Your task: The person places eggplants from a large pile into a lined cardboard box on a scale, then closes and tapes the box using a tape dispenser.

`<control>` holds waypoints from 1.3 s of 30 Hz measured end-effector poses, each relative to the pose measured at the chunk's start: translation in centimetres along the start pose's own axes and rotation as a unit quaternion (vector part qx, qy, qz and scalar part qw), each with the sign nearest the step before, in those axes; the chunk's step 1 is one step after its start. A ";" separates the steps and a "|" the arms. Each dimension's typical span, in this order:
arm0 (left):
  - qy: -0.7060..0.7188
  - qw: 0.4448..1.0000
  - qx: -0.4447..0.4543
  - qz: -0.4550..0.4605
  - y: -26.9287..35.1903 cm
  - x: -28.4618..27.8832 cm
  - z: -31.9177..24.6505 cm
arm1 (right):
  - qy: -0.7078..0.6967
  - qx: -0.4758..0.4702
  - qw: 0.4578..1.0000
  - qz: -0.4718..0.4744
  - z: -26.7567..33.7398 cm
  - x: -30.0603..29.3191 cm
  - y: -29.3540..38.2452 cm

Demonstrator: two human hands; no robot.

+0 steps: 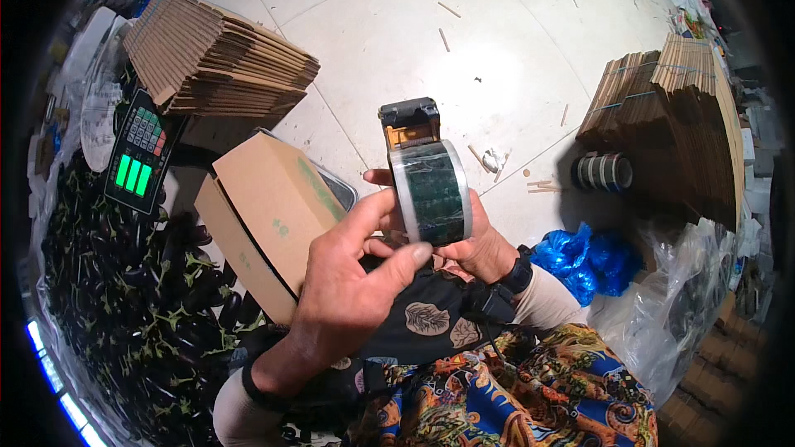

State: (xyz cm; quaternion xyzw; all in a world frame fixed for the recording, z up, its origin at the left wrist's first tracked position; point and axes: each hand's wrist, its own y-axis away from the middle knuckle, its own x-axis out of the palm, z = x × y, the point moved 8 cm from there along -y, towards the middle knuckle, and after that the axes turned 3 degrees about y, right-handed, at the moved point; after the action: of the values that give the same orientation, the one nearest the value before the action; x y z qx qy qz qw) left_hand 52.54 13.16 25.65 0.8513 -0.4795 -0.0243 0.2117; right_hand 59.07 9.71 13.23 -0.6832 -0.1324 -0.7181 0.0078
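In front of my body is a tape dispenser with a black and orange head, loaded with a wide roll of dark green packing tape. My right hand grips it from the right and beneath, its fingers partly hidden behind the roll. My left hand meets the roll at its left edge, with the thumb tip at the lower rim and other fingers partly behind. Left of the dispenser, a closed cardboard box with green print stands tilted in view, near my left wrist. I cannot make out a loose tape end.
Many eggplants lie heaped at left beside a scale display with lit green digits. Bundled flat cartons stand behind; more flattened cartons stand at right. Tape rolls, blue plastic bags and clear plastic sheeting lie nearby.
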 end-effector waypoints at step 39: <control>-0.517 0.735 0.401 -0.178 2.2 -0.2 -5.0 | 0.189 -0.071 0.962 -0.185 1.8 1.6 1.6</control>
State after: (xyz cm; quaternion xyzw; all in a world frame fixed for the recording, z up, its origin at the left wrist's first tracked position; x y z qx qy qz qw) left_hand 51.94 13.99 30.98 0.7835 -0.3201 -0.3031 -0.4379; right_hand 61.03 8.79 15.19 -0.4976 -0.2013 -0.8305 -0.1489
